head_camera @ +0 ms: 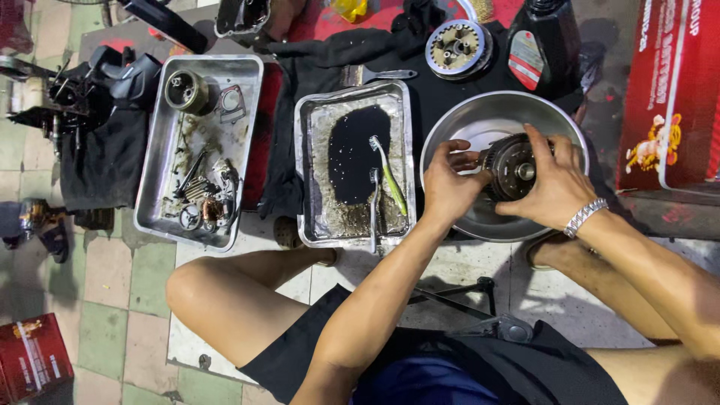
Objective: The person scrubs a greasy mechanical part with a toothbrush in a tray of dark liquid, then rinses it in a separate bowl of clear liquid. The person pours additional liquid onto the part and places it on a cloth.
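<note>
The round metal clutch assembly sits over the steel bowl, held between both hands. It looks heavy, rigid and oil-slick — best gripped around its rim. The left hand has its fingers curled on the near edge; the right hand wraps over the far side. Beside the bowl, a tray of black oil holds a green toothbrush.

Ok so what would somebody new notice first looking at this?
Probably both hands, left hand and right hand, gripping a dark round metal part over a shiny steel bowl at right. Next, the middle tray with a black oily pool and a green toothbrush, then the left tray of small greasy parts.
</note>
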